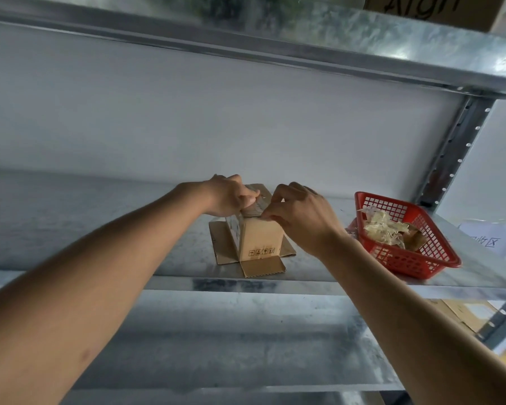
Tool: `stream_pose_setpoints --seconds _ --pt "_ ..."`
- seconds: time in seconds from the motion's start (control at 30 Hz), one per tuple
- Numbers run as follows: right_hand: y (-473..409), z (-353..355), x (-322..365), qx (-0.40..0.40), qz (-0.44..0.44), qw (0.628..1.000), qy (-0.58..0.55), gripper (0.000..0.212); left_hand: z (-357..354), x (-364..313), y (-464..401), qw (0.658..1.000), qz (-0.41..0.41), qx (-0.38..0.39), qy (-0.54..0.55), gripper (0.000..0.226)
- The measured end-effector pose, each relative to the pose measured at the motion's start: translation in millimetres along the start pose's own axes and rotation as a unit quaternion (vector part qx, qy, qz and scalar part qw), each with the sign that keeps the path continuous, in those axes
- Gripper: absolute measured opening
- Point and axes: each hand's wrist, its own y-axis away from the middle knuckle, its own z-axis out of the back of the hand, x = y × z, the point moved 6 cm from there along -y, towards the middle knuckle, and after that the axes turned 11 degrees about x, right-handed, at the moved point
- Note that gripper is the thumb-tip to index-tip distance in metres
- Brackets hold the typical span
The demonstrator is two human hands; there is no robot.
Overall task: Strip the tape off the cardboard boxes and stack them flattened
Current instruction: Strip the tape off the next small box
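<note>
L hand (231, 197) grips the taped top of small cardboard box (260, 239); R hand (301, 214) pinches tape (253, 210) at top edge. Box upright mid-shelf (129, 244), bottom flaps splayed. Red basket (415, 258) w/ tape scraps at 3 o'clock.

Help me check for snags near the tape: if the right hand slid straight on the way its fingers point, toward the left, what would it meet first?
Most likely the left hand, which grips the top of the cardboard box just beyond the right hand fingertips, which pinch at the tape. Depth is unclear.
</note>
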Motion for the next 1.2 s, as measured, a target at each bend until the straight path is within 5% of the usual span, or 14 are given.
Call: stream_pose_setpoints --seconds 0.37,0.83,1.2 --pt "2.8 17.5 10.7 -0.082 0.018 0.996 0.032 0.006 -7.2 -7.5 9.6 0.996 -0.037 -0.078 0.036 0.042" --pt "-3.8 -22.4 -17.7 -0.008 -0.246 0.929 -0.278 0.014 -14.2 -12.6 13.7 0.998 -0.009 -0.064 0.021 0.042" --pt "-12.3 4.7 11.4 0.171 -0.092 0.965 -0.175 0.036 -11.6 -2.6 7.4 0.997 -0.033 -0.063 0.037 0.041"
